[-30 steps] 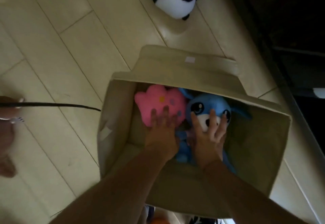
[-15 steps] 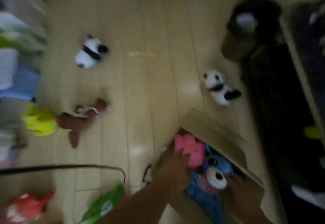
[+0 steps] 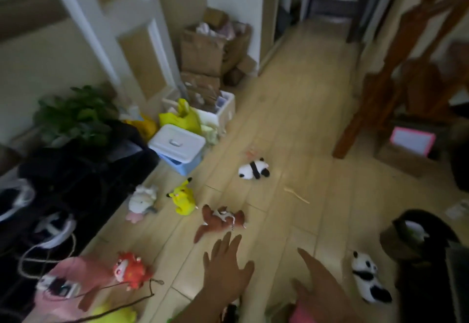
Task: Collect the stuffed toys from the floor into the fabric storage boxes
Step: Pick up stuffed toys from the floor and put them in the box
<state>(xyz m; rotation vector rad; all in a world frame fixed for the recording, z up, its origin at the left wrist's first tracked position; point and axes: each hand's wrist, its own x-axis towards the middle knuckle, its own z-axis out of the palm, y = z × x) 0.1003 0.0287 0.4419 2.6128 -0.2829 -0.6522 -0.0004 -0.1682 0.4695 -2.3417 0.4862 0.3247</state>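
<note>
Stuffed toys lie scattered on the wooden floor. A brown toy (image 3: 220,221) lies just beyond my left hand (image 3: 227,269), which is open with spread fingers and empty. My right hand (image 3: 317,279) is open too, held edge-on over the floor. A yellow toy (image 3: 183,197) and a white toy (image 3: 141,202) lie further left. One panda (image 3: 253,169) rests mid-floor, another panda (image 3: 368,278) at the right. A red toy (image 3: 132,273) sits at lower left. The fabric box is mostly out of view; a pink toy (image 3: 299,315) shows at the bottom edge.
A white lidded bin (image 3: 177,142) on a blue stool, a yellow bag (image 3: 181,118) and cardboard boxes (image 3: 210,51) line the left wall. Dark furniture (image 3: 76,183) stands at the left. A wooden stand (image 3: 396,68) rises at the right. A black toy (image 3: 418,231) sits at right.
My view has lifted from the box to the room. Both hands have come out of the box, off the pink and blue toys, and now hover open over the floor.
</note>
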